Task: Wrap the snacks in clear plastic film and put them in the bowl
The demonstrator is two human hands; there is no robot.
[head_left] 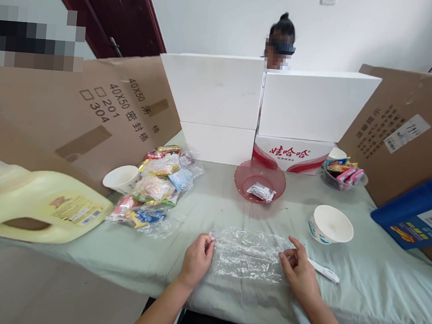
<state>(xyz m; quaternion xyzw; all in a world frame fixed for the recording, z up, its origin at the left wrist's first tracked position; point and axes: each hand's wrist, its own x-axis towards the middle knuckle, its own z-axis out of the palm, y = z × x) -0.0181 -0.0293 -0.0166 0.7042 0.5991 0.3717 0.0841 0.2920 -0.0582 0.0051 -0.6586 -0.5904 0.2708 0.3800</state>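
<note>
At the bottom centre of the frame, our left hand (196,260) and right hand (299,271) pinch opposite edges of a plastic sheet (248,254) lying flat on the table (371,279). Above it, mid-frame, a packet (260,191) sits in a dish (244,177). A bowl (330,225) stands right of the sheet; a heap of snack packets (157,187) lies to its upper left, with a jug (36,203) at far left. Boxes (265,106) line the back, with a person (281,42) behind them.

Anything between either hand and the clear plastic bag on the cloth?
Nothing visible. The left hand pinches the left edge of the crumpled clear plastic bag, and the right hand pinches its right edge. A white pen-like stick lies beside the right hand.
</note>
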